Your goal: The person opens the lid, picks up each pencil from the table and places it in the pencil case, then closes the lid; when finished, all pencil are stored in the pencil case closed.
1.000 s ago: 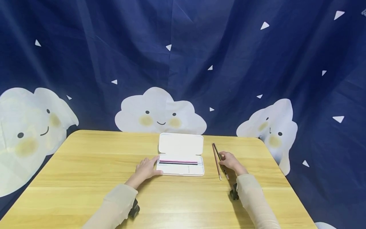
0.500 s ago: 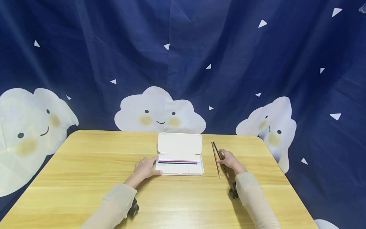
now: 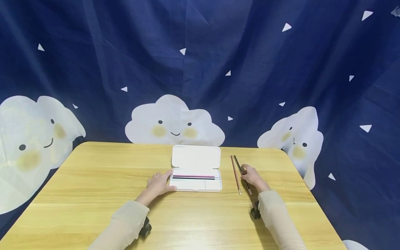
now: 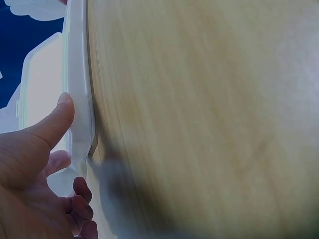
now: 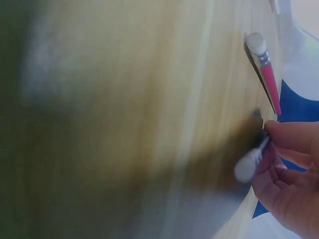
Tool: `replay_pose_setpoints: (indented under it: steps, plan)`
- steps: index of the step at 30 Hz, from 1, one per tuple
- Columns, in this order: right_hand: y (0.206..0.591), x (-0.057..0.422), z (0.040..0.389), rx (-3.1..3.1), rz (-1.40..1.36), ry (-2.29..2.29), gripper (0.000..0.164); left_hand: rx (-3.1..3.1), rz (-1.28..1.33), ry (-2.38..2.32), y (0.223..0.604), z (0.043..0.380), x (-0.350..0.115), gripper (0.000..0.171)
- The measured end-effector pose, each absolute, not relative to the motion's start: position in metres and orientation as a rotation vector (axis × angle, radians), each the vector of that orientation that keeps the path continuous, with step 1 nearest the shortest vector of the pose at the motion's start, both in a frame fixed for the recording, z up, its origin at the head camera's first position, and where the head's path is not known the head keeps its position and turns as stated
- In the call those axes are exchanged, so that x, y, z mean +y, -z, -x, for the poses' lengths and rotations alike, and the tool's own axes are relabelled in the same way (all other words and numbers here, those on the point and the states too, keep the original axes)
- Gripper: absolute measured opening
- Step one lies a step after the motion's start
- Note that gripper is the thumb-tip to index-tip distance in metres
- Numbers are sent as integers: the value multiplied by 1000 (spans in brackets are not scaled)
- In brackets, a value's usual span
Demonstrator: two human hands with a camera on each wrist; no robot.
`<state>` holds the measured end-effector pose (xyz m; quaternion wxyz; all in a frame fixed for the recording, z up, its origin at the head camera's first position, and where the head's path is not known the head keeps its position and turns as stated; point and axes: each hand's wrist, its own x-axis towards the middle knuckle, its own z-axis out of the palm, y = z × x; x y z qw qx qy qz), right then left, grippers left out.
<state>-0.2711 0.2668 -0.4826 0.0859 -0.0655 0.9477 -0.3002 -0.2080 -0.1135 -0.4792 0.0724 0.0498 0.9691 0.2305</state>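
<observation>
An open white pencil case [image 3: 197, 156] lies mid-table, its lid tilted back. A pink pencil [image 3: 193, 175] and a black pencil lie along its rear compartment. My left hand [image 3: 158, 183] holds the case's left end, thumb on the front edge and index finger toward the back corner. To the right of the case, my right hand [image 3: 252, 176] pinches a second black pencil [image 3: 238, 163] between thumb and fingers; its white eraser end [image 5: 245, 169] points toward the wrist camera. Just left of that pencil, a red pencil [image 3: 235, 174] rests on the table, eraser end nearest me.
The wooden table [image 3: 200, 215] has rounded far corners. Behind it hangs a dark blue curtain [image 3: 200, 52] printed with smiling clouds and white triangles. A black wrist camera [image 3: 255, 210] sits under the right sleeve, another [image 3: 145, 227] under the left.
The far tip of the black pencil in my right hand has shifted slightly right, widening its gap from the red pencil. My left hand keeps its hold on the case.
</observation>
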Motion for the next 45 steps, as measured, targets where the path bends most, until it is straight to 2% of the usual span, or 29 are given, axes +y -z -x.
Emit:
replay_pose_setpoints:
  steps: [9,22,35,39,45]
  plan:
    - [484,275,270,2863,249,1019,43,2928,-171,-703,478,207,-114,75]
    - [472,259,273,2914,353,1410,42,2926,-164,-684,475,210,-115,76]
    - [465,245,271,2907,483,1476,38,2927,-166,-669,477,209,-115,74]
    - [449,233,260,2878,496,1473,37,2925,-161,-673,478,209,-115,74]
    - [464,233,268,2899,546,1428,36,2919,-154,-680,478,207,-114,74]
